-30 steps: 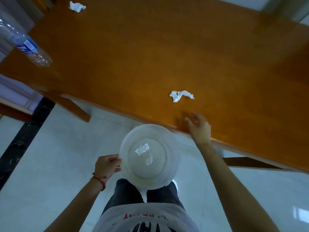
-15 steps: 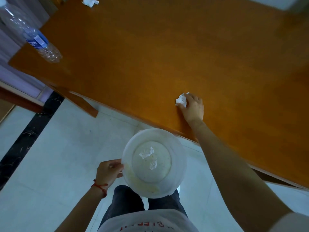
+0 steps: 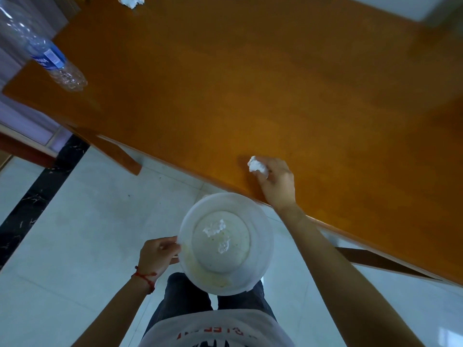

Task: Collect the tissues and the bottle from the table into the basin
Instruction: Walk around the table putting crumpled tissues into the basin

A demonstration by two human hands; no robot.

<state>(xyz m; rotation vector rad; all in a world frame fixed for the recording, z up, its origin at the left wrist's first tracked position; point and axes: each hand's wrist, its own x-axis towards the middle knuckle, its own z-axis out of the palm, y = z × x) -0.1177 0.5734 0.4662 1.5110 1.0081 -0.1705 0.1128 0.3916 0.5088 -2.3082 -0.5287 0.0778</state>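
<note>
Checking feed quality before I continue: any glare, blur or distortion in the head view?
Head view: wide-angle bending curves the table edge; bottle stretched at the left corner; slight softness overall; dim shadow beside the right hand holding a tissue; faint floor glare lower right.

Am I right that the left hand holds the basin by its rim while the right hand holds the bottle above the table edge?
Not quite: the head view shows the right hand holding a tissue, not the bottle, which lies at the table's far left. The left hand does hold the basin by its rim.

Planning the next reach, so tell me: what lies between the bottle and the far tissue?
Only bare tabletop separates the bottle from the far tissue, as the head view shows.
</note>
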